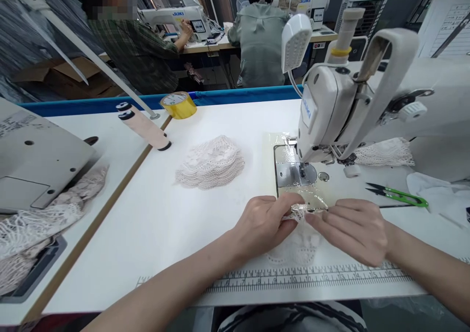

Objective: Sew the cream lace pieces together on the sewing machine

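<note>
Just in front of a white sewing machine (330, 106), both hands hold a small white lace piece (299, 246). My left hand (270, 219) pinches its upper edge between thumb and fingers. My right hand (348, 229) has its fingers pressed together at the lace's right side. The lace hangs down over the white table between them, partly covered by the fingers. The metal needle plate (288, 174) lies just beyond the fingertips, below the needle and presser foot. To the left, a stack of white lace pieces (211, 163) rests on the table.
Green thread snips (400, 196) lie right of the needle plate, near a white cloth (444, 195). Yellow tape (179, 105) and thread cones (145, 126) stand at the back left. More lace (385, 152) sits under the machine arm. Two co-workers (260, 43) sit behind the blue edge.
</note>
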Available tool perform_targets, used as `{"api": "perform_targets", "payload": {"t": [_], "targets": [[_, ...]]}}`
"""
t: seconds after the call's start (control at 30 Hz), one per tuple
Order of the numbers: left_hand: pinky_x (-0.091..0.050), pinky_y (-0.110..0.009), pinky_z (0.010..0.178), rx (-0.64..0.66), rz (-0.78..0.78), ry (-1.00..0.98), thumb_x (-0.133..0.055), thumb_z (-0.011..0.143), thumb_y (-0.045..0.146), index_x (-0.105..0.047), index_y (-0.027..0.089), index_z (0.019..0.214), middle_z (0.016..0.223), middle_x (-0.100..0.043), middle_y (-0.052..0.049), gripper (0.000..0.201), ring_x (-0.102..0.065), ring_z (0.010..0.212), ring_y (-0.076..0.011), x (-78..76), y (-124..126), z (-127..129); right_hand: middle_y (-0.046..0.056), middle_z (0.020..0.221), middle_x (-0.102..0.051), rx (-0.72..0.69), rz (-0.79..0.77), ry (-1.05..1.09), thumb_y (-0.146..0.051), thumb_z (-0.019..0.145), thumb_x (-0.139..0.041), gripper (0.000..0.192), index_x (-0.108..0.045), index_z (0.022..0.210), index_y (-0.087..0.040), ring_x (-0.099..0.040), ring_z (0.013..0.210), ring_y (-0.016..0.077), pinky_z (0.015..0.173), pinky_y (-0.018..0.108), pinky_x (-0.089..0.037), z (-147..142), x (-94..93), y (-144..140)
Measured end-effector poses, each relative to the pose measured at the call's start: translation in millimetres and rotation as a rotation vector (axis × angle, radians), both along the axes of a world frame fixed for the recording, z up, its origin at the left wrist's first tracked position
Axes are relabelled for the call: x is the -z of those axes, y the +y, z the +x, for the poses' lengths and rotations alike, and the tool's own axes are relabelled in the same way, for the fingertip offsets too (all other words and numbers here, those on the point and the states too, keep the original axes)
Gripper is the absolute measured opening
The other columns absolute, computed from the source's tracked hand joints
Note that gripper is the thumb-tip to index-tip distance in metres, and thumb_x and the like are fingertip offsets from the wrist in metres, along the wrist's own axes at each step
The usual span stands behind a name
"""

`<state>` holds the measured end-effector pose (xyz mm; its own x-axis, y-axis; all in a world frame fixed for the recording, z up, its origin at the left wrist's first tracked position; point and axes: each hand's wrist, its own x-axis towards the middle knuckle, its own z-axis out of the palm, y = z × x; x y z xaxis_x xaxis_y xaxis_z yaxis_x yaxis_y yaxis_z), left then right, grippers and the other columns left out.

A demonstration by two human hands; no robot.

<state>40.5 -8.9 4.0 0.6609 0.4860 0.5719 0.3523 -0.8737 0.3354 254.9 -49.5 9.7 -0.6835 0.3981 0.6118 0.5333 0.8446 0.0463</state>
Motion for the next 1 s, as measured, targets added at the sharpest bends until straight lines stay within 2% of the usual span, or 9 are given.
{"api": "perform_targets", "payload": {"t": [0.1, 0.23, 0.4, 0.47, 0.53, 0.63, 0.73, 0.83, 1.0], "targets": [[-0.041, -0.019, 0.048, 0.048, 0.032, 0.007, -0.043, 0.085, 0.008, -0.051, 0.019, 0.113, 0.055, -0.056, 0.009, 0.031, -0.046, 0.042, -0.0065, 0.3, -0.7, 0.6, -0.002, 0.06, -0.067, -0.009, 0.047, -0.077, -0.006, 0.085, -0.054, 0.026, -0.07, 0.09, -0.027, -0.062, 0.053, 0.0146, 0.038, 0.027, -0.045, -0.4, -3.2, -1.5], [-0.041, -0.019, 0.047, 0.062, 0.034, -0.029, -0.047, 0.087, 0.009, -0.061, 0.017, 0.097, 0.062, -0.065, 0.005, 0.019, -0.052, 0.045, -0.0065, -0.3, -2.6, -0.9, -0.002, 0.06, -0.066, -0.054, 0.087, -0.085, -0.005, 0.083, -0.056, 0.025, -0.069, 0.086, -0.026, -0.061, 0.054, 0.0148, 0.038, 0.027, -0.043, -1.0, -6.9, -4.4], [-0.042, -0.019, 0.047, 0.011, -0.474, 0.098, -0.055, 0.087, 0.021, -0.068, 0.019, 0.083, 0.063, -0.067, 0.004, 0.014, -0.056, 0.048, -0.008, -9.1, -3.9, 3.4, -0.004, 0.053, -0.06, 0.101, -0.36, 0.087, -0.015, 0.09, -0.05, 0.018, -0.065, 0.085, -0.024, -0.051, 0.043, 0.01, 0.038, 0.025, -0.036, -3.5, -9.5, -3.0], [-0.038, -0.02, 0.045, -0.077, -0.556, 0.213, -0.058, 0.086, 0.026, -0.068, 0.02, 0.079, 0.059, -0.064, 0.004, 0.013, -0.054, 0.046, -0.0089, -9.9, -1.6, 8.3, -0.005, 0.052, -0.056, 0.19, -0.567, 0.182, -0.02, 0.092, -0.049, 0.015, -0.062, 0.084, -0.021, -0.048, 0.042, 0.0079, 0.04, 0.022, -0.037, -4.4, -7.6, 2.5], [-0.035, -0.022, 0.045, -0.202, -0.458, 0.303, -0.06, 0.084, 0.027, -0.066, 0.02, 0.09, 0.056, -0.061, 0.005, 0.01, -0.051, 0.044, -0.0107, -7.3, 1.1, 12.9, -0.006, 0.05, -0.052, 0.278, -0.714, 0.218, -0.023, 0.092, -0.049, 0.016, -0.06, 0.081, -0.019, -0.046, 0.042, 0.0071, 0.043, 0.022, -0.037, -4.4, -4.0, 10.1], [-0.038, -0.026, 0.05, -0.304, -0.213, 0.346, -0.063, 0.082, 0.028, -0.055, 0.019, 0.113, 0.069, -0.064, 0.003, 0.034, -0.057, 0.054, -0.0153, -0.8, 3.3, 16.9, -0.006, 0.051, -0.051, 0.393, -0.774, 0.205, -0.023, 0.091, -0.05, 0.017, -0.06, 0.078, -0.019, -0.046, 0.044, 0.0082, 0.047, 0.023, -0.036, -3.0, 2.9, 20.9], [-0.044, -0.035, 0.072, -0.249, 0.06, 0.291, -0.062, 0.084, 0.025, -0.055, 0.017, 0.112, 0.101, -0.067, -0.006, 0.03, -0.062, 0.087, -0.0212, 2.8, 2.3, 17.5, -0.005, 0.055, -0.056, 0.474, -0.761, 0.185, -0.024, 0.089, -0.052, 0.014, -0.063, 0.081, -0.019, -0.049, 0.047, 0.0094, 0.049, 0.023, -0.034, -2.2, 8.0, 26.8], [-0.038, -0.04, 0.087, -0.166, 0.263, 0.26, -0.058, 0.087, 0.015, -0.06, 0.019, 0.105, 0.109, -0.067, -0.004, 0.019, -0.059, 0.098, -0.0217, 3.8, -1.2, 17.2, -0.005, 0.057, -0.059, 0.536, -0.746, 0.174, -0.027, 0.088, -0.055, 0.013, -0.065, 0.082, -0.022, -0.051, 0.05, 0.0103, 0.049, 0.024, -0.031, -2.5, 9.3, 28.6], [-0.035, -0.04, 0.09, -0.1, 0.288, 0.337, -0.054, 0.091, 0.019, -0.063, 0.019, 0.109, 0.119, -0.065, -0.003, 0.02, -0.058, 0.103, -0.0211, 5.5, -8.5, 15.2, -0.002, 0.065, -0.064, 0.613, -0.66, 0.147, -0.03, 0.089, -0.054, 0.017, -0.068, 0.08, -0.024, -0.054, 0.055, 0.0121, 0.049, 0.025, -0.031, 1.5, 8.7, 27.7]]}}
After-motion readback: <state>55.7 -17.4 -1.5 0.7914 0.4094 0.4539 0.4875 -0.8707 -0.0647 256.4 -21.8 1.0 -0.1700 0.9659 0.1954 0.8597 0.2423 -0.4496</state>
